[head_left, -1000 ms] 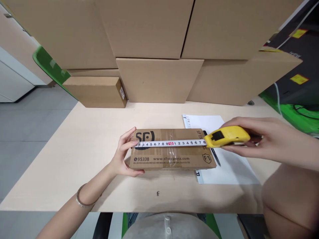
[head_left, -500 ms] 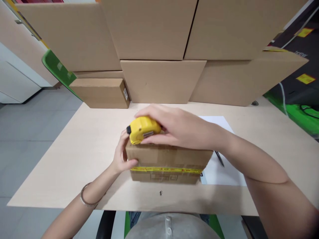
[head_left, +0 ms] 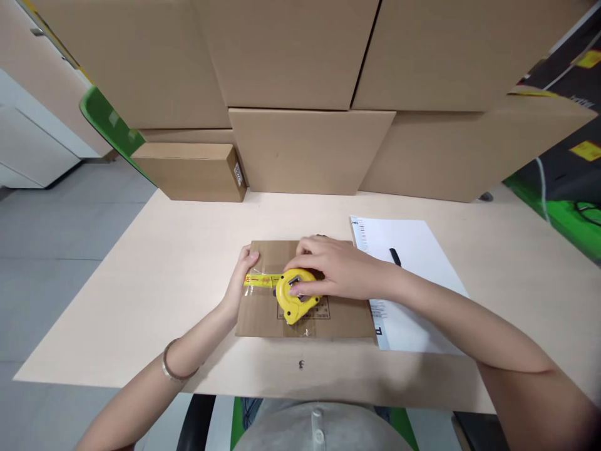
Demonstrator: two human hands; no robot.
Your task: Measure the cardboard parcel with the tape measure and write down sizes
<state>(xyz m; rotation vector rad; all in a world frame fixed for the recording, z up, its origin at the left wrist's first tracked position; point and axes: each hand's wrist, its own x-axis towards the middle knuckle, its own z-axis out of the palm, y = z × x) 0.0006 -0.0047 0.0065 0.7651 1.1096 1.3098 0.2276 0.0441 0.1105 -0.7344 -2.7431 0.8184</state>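
Note:
A small brown cardboard box (head_left: 263,316) lies in front of me on the table, with a yellow strip (head_left: 259,280) and clear tape across its upper face. My left hand (head_left: 240,275) grips the box's left edge, thumb on top and the other fingers mostly hidden. In my right hand (head_left: 323,269) is a yellow tape measure (head_left: 293,308), held over the middle of the box with the thumb on its side. The hand and tape measure cover part of the box's face, and I cannot tell whether the strip runs on beneath them.
White printed sheets (head_left: 413,241) lie right of the box, with a black pen (head_left: 395,255) on them, partly behind my forearm. A long closed carton (head_left: 197,178) stands at the back left. Large cartons (head_left: 310,150) are stacked along the table's far edge.
The box has been turned, so the yellow strip now faces up. My right hand has lowered the tape measure towards me and to the right. My left hand has shifted slightly up its edge.

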